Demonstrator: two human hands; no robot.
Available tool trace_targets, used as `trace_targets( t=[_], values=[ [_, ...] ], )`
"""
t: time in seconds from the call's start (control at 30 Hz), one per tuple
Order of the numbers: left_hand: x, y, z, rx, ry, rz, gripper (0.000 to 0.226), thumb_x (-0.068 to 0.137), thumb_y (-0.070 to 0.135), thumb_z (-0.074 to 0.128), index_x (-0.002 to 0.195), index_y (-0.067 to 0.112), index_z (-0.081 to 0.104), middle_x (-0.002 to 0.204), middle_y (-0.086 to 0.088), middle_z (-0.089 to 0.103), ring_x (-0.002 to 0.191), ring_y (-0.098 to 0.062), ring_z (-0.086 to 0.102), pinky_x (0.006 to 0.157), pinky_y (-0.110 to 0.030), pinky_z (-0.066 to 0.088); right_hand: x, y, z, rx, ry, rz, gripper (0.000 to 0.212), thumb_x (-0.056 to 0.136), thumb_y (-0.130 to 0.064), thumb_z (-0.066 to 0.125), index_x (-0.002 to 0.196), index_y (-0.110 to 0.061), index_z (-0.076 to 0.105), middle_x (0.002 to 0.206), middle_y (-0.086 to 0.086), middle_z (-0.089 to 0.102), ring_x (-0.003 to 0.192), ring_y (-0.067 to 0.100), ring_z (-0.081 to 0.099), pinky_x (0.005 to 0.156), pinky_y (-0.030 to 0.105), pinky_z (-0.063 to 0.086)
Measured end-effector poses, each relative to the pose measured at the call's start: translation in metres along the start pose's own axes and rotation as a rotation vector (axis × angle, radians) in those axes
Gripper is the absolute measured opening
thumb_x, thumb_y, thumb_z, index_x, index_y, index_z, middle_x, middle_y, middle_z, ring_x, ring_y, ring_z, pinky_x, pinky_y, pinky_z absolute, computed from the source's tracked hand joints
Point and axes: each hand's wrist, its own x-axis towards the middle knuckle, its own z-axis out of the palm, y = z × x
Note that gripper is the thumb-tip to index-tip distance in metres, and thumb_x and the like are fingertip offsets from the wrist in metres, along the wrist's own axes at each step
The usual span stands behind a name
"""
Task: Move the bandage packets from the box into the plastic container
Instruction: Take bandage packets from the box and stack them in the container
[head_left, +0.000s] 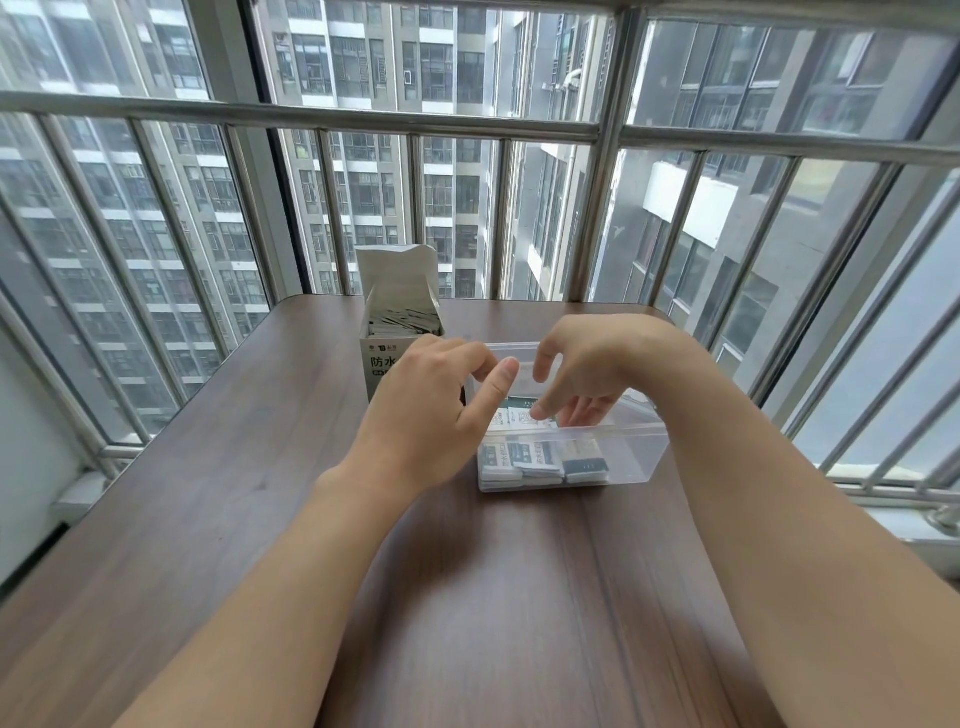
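Clear plastic container (613, 457) sits mid-surface (260, 467), just right of the open bandage box (395, 317), so each transfer is short. My right hand (587, 374) reaches down inside, fingertips on a bandage packet (519, 418) laid over the stacked packets (540, 460), probably seating it flat. My left hand (431, 405) hovers at the container's left rim, fingers loosely curled; I cannot tell whether it pinches anything. More packets remain in the box.

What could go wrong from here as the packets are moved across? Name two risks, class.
The open box stands tall and narrow just behind the left hand; a knock could tip it. The right hand reaches its fingers into the plastic container, so it might disturb the bandage packets already stacked there.
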Motion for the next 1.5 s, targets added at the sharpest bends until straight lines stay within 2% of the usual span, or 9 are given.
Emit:
trace_targets(
  t=[0.23, 0.37, 0.53, 0.77, 0.93, 1.07, 1.23, 1.37, 1.5],
  values=[
    [-0.001, -0.002, 0.002, 0.029, -0.029, 0.037, 0.056, 0.099, 0.056, 0.033, 0.075, 0.022, 0.070, 0.095, 0.009, 0.066, 0.104, -0.013, 0.051, 0.089, -0.026, 0.037, 0.004, 0.010, -0.004, -0.092, 0.097, 0.083, 0.040, 0.084, -0.023, 0.083, 0.111, 0.002, 0.067, 0.079, 0.015, 0.077, 0.063, 0.023, 0.077, 0.075, 0.040, 0.065],
    [-0.003, -0.003, 0.005, 0.062, -0.087, 0.069, 0.066, 0.101, 0.056, 0.024, 0.071, 0.024, 0.074, 0.116, 0.005, 0.064, 0.123, -0.014, 0.045, 0.102, -0.040, 0.038, 0.002, 0.002, -0.004, -0.072, 0.111, 0.002, 0.033, 0.087, -0.030, 0.080, 0.108, -0.005, 0.070, 0.078, 0.010, 0.077, 0.063, 0.017, 0.076, 0.063, 0.029, 0.063],
    [-0.003, -0.001, 0.006, 0.065, -0.118, 0.074, 0.074, 0.101, 0.056, 0.015, 0.074, 0.023, 0.076, 0.120, 0.005, 0.061, 0.126, -0.014, 0.042, 0.104, -0.043, 0.035, 0.005, -0.008, 0.011, -0.128, 0.075, 0.032, 0.050, 0.077, -0.048, 0.084, 0.104, -0.008, 0.070, 0.078, 0.008, 0.077, 0.073, 0.019, 0.078, 0.073, 0.033, 0.064],
    [-0.003, -0.004, 0.006, -0.030, -0.020, 0.096, 0.071, 0.103, 0.054, 0.016, 0.076, 0.024, 0.075, 0.115, 0.000, 0.063, 0.122, -0.016, 0.045, 0.100, -0.046, 0.039, 0.005, -0.014, 0.019, -0.189, 0.127, 0.035, 0.039, 0.075, -0.038, 0.087, 0.094, -0.009, 0.070, 0.069, 0.004, 0.073, 0.057, 0.016, 0.070, 0.070, 0.032, 0.063],
    [0.002, -0.005, -0.006, -0.046, 0.398, 0.126, 0.053, 0.103, 0.035, 0.032, 0.078, 0.006, 0.070, 0.095, -0.006, 0.066, 0.096, -0.026, 0.058, 0.084, -0.041, 0.044, -0.007, -0.015, 0.011, -0.118, 0.163, 0.031, 0.032, 0.081, -0.028, 0.083, 0.099, -0.005, 0.068, 0.071, 0.006, 0.071, 0.055, 0.016, 0.073, 0.057, 0.028, 0.062],
    [0.004, -0.036, -0.024, -0.174, 0.812, -0.121, 0.024, 0.092, 0.025, 0.053, 0.102, 0.006, 0.062, 0.100, 0.000, 0.059, 0.097, -0.021, 0.057, 0.086, -0.046, 0.050, -0.020, -0.017, -0.006, -0.052, 0.264, -0.117, 0.028, 0.088, -0.026, 0.078, 0.107, -0.008, 0.069, 0.076, 0.006, 0.073, 0.056, 0.010, 0.071, 0.046, 0.020, 0.052],
    [-0.008, -0.063, -0.013, -0.436, 0.384, -0.420, 0.097, 0.067, 0.035, 0.074, 0.152, 0.025, 0.029, 0.152, 0.004, 0.039, 0.140, -0.014, 0.038, 0.119, -0.039, 0.032, -0.025, -0.049, 0.009, 0.026, 0.522, -0.566, 0.013, 0.092, -0.023, 0.073, 0.105, -0.021, 0.077, 0.092, -0.012, 0.070, 0.075, 0.003, 0.065, 0.073, 0.022, 0.057],
    [-0.007, -0.083, 0.004, -0.535, 0.169, -0.489, 0.135, 0.049, 0.048, 0.092, 0.154, 0.048, 0.007, 0.154, 0.021, 0.034, 0.143, -0.006, 0.040, 0.117, -0.037, 0.036, -0.014, -0.077, 0.023, -0.029, 0.524, -0.666, 0.017, 0.093, -0.016, 0.072, 0.107, -0.025, 0.078, 0.098, -0.019, 0.068, 0.073, -0.009, 0.058, 0.072, 0.003, 0.042],
    [-0.007, -0.096, 0.019, -0.616, 0.153, -0.496, 0.139, 0.045, 0.040, 0.095, 0.154, 0.051, 0.010, 0.147, 0.023, 0.045, 0.131, -0.007, 0.055, 0.109, -0.044, 0.049, 0.016, -0.105, 0.020, -0.299, 0.596, -0.552, 0.021, 0.089, -0.002, 0.069, 0.092, -0.020, 0.079, 0.096, -0.002, 0.072, 0.082, 0.019, 0.069, 0.077, 0.035, 0.060]
  ],
)
